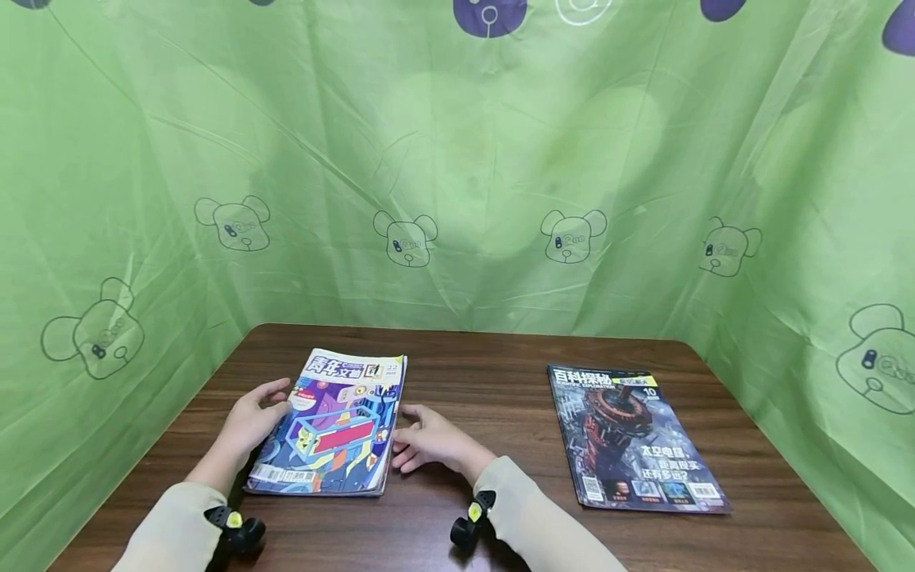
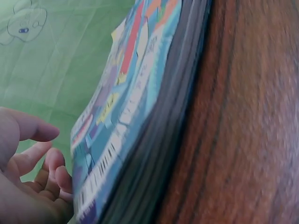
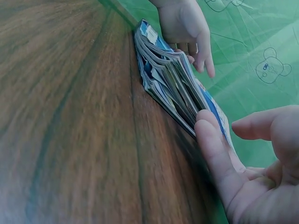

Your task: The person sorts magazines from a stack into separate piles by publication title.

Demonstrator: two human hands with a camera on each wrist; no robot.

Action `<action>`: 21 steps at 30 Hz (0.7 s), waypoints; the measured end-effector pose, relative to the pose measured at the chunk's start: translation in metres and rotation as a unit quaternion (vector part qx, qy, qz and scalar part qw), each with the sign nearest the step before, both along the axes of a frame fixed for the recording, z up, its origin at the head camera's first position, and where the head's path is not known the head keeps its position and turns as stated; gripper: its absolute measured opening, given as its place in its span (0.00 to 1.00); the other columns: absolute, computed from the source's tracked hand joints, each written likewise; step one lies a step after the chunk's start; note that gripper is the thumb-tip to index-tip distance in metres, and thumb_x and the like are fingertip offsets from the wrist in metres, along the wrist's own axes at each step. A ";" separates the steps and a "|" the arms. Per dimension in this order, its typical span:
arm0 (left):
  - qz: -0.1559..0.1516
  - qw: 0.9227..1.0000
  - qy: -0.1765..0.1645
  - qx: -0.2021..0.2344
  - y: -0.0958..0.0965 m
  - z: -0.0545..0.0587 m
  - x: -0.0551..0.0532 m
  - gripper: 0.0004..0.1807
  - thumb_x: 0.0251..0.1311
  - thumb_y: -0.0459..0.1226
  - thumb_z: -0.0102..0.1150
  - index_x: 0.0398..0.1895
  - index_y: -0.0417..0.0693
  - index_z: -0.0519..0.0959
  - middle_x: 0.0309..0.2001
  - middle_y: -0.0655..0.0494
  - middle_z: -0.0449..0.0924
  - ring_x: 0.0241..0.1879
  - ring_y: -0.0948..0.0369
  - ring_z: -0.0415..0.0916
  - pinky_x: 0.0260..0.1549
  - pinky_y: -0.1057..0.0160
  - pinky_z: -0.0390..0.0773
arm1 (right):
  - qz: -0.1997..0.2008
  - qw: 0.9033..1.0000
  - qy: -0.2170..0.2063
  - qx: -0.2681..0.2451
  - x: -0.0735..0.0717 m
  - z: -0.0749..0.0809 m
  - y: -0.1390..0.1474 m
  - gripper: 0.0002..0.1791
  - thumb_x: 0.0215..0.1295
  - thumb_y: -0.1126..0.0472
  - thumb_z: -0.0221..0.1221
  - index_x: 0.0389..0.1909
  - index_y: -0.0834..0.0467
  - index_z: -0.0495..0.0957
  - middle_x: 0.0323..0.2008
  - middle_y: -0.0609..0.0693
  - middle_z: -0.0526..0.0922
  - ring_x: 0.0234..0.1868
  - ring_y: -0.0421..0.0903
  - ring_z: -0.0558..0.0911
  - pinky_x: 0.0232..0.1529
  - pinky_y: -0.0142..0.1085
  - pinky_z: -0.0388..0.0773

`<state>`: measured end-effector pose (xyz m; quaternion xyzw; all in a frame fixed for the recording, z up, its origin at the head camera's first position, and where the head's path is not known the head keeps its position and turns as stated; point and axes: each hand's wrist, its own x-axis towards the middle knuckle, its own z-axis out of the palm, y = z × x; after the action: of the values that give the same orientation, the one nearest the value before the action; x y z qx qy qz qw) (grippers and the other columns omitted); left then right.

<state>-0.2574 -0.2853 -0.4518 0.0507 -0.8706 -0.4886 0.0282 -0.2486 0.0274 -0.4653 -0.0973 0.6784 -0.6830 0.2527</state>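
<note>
A stack of magazines (image 1: pixel 336 433) with a colourful purple-and-blue cover lies on the left part of the table. My left hand (image 1: pixel 252 421) is at its left edge, fingers loosely bent and thumb apart from them. Against the right edge, the fingers of my right hand (image 1: pixel 432 441) touch the page edges, with the thumb raised clear. Several layers show along the side of the stack (image 2: pixel 159 135) in the left wrist view. The right wrist view shows loose, uneven page edges (image 3: pixel 173 79), with the left hand (image 3: pixel 187 28) beyond.
A dark-covered magazine pile (image 1: pixel 629 437) lies on the right side of the brown wooden table (image 1: pixel 486 381). Green curtains (image 1: pixel 457 159) printed with bear heads hang around the back and sides. Each sleeved wrist carries a black strap-mounted camera (image 1: pixel 465 532).
</note>
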 end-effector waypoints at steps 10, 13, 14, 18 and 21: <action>-0.033 0.999 0.006 0.011 0.029 0.012 0.003 0.30 0.71 0.39 0.54 0.73 0.37 0.63 0.62 0.32 0.71 0.58 0.43 0.70 0.51 0.50 0.74 | -0.004 1.000 0.013 -0.010 -0.005 0.003 0.021 0.37 0.70 0.65 0.57 0.73 0.70 0.52 0.35 0.60 0.79 0.27 0.47 0.84 0.32 0.41 0.86; -0.042 0.999 -0.003 0.019 0.039 0.015 0.003 0.30 0.71 0.39 0.55 0.73 0.39 0.65 0.62 0.33 0.71 0.56 0.45 0.72 0.45 0.56 0.76 | -0.002 1.000 0.018 -0.008 -0.007 0.003 0.028 0.35 0.70 0.65 0.56 0.73 0.70 0.54 0.36 0.61 0.80 0.28 0.47 0.85 0.32 0.41 0.86; -0.044 0.999 -0.003 0.027 0.042 0.014 0.003 0.29 0.71 0.38 0.55 0.73 0.39 0.65 0.62 0.34 0.71 0.55 0.46 0.73 0.44 0.58 0.77 | -0.002 1.000 0.020 -0.007 -0.007 0.003 0.030 0.35 0.70 0.65 0.56 0.73 0.70 0.54 0.36 0.61 0.80 0.28 0.47 0.85 0.33 0.41 0.86; -0.058 0.996 -0.011 0.066 0.055 0.014 0.004 0.28 0.70 0.37 0.56 0.72 0.40 0.66 0.61 0.35 0.71 0.54 0.47 0.73 0.46 0.56 0.81 | 0.001 1.000 0.029 0.000 -0.007 0.002 0.040 0.33 0.71 0.65 0.56 0.72 0.70 0.56 0.38 0.63 0.82 0.29 0.48 0.85 0.33 0.42 0.86; -0.070 0.993 -0.015 0.094 0.066 0.015 0.005 0.28 0.70 0.36 0.55 0.72 0.39 0.66 0.61 0.35 0.70 0.55 0.46 0.73 0.49 0.52 0.82 | 0.004 0.999 0.034 0.003 -0.007 0.003 0.047 0.32 0.71 0.64 0.55 0.71 0.70 0.57 0.39 0.63 0.82 0.31 0.48 0.86 0.34 0.42 0.86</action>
<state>-0.2523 -0.2194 -0.4366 -0.0008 -0.8226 -0.5681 -0.0246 -0.2560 0.0745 -0.4627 -0.1222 0.6885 -0.6758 0.2331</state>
